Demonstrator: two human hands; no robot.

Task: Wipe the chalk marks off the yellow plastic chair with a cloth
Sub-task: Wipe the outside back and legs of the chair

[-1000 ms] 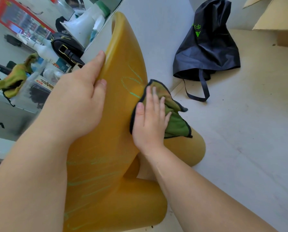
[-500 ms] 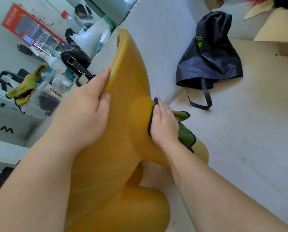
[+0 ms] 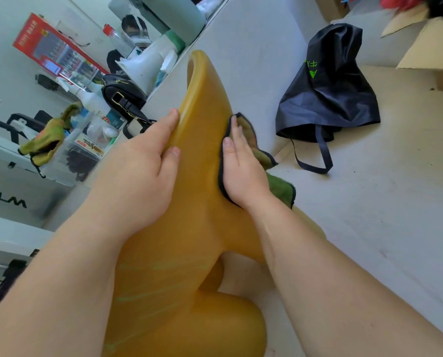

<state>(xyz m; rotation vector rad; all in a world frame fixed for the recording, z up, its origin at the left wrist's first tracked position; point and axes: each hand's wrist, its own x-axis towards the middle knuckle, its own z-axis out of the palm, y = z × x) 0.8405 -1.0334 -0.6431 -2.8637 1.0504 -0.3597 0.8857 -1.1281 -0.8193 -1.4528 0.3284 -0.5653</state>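
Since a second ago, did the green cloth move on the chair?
Yes. The cloth, under the right hand, slid sideways off the yellow chair's front face to its right edge, the side nearer the black bag.

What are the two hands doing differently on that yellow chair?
The left hand grips the yellow plastic chair by its edge, thumb in front; the right hand lies flat with straight fingers. The left hand touches bare plastic; the right hand presses a green cloth against the chair. Both are bare and work on the same chair.
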